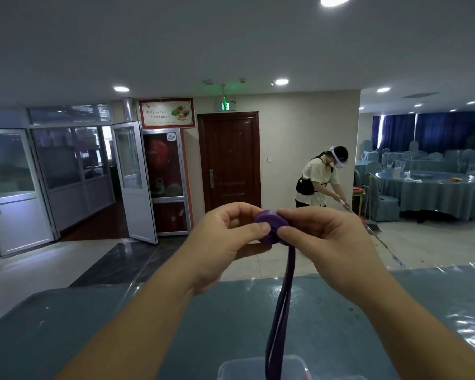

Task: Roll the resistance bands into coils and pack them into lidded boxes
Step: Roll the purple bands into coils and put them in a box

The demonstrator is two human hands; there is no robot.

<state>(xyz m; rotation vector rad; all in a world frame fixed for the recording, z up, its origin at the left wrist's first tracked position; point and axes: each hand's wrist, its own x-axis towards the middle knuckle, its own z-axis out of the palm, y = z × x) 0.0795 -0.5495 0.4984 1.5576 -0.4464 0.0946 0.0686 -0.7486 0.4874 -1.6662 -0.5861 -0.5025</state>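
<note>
Near edge: clear box [261,367], lidless as seen, sits on the surface [93,325] at bottom of view. No lid in sight.

Band [281,303], purple, hangs as a doubled strip; its lower end passes in front of the box and runs off the bottom, so whether it touches surface or box cannot be told. Long axis of the tail near vertical, leaning slightly: top right, bottom left.

Above, held in the air past the far edge of the surface: coil [269,224], part wound, flat face turned toward the camera, so its axis points roughly at the viewer. Tail leaves the coil from its lower right.

Left hand [225,239]: thumb and fingers curled round the coil's left side, pinching it. Right hand [324,239]: thumb and fingers pinching the right side, where the tail feeds in.

Step, as judged: rolling, midway; much of the band is unwound. Next move likely calls for turning the coil while keeping the tail flat and taut, then lowering it into the box.

Far: another person [320,179] sweeping; covered tables [428,193] at right.
</note>
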